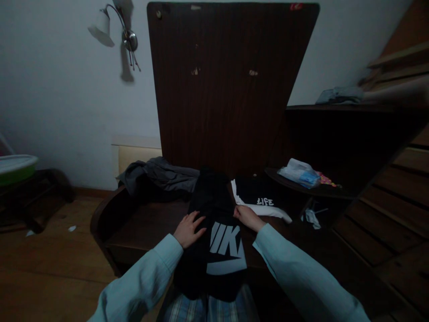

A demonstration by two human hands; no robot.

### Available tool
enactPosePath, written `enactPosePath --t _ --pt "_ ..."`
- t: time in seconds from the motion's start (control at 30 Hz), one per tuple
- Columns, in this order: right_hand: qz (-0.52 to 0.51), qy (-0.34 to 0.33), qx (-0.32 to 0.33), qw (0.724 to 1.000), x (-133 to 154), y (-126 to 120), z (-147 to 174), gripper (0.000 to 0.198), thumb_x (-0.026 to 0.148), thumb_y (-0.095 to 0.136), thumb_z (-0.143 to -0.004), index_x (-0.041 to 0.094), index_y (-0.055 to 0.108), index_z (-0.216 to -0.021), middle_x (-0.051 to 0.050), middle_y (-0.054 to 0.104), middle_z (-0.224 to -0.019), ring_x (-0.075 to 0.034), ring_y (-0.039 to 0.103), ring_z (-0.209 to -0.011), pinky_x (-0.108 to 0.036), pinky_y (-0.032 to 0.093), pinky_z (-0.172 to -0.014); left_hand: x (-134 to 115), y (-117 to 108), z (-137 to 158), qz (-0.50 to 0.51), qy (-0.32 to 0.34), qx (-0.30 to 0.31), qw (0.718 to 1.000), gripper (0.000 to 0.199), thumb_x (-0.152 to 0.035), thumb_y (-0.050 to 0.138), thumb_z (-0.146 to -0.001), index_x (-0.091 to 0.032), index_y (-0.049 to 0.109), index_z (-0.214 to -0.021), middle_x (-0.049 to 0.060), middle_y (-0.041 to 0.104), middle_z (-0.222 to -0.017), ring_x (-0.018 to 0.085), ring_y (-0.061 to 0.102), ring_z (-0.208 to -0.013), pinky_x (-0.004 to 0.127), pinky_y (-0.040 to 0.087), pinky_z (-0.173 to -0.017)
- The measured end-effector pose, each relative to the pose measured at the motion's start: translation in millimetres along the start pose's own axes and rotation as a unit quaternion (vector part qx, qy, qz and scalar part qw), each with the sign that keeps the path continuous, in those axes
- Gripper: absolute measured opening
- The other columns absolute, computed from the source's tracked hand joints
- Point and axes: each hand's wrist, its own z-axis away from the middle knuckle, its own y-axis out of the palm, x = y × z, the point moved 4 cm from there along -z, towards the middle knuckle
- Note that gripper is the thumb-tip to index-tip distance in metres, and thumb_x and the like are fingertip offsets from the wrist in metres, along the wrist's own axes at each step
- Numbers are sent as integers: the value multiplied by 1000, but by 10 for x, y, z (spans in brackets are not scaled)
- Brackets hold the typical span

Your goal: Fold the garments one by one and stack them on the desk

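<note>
Left hand (189, 230) spread on black garment (212, 208); right hand (248, 217) pinching edge; lettering (229, 240) cut off, far end murky.

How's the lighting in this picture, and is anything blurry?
Head view: dim overall, the wall lamp shadowed against the pale wall; head view: the shelf compartment sinks to near black; head view: the slats at far right look soft, while lettering on the black garment reads fairly clearly.
</note>
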Motion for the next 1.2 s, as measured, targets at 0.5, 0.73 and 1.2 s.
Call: enactPosePath --t 0.5,0.73,1.2 --pt "-147 -69 -12 987 108 392 1146 6 18 52 -75 18 56 -71 -1 53 -74 -11 51 -66 -21 42 -62 -282 -28 -771 73 26 -77 994 37 -26 36 -86 -17 40 -121 8 47 -123 17 43 -113 30 36 -95" --pt "-111 -81 -33 990 102 429 1159 5 17 49 -76 19 53 -73 -2 54 -76 -14 52 -71 -25 41 -67 -178 173 -798 57 22 -58 996 40 -32 33 -87 -15 41 -122 9 48 -125 18 42 -115 33 34 -97" --pt "-85 -85 -46 992 132 411 1153 14 18 44 -79 19 53 -69 -2 54 -73 -15 51 -71 -25 39 -65 -194 201 -804 26 2 -31 999 41 -34 31 -87 -14 43 -121 10 44 -129 21 38 -119 36 34 -96"
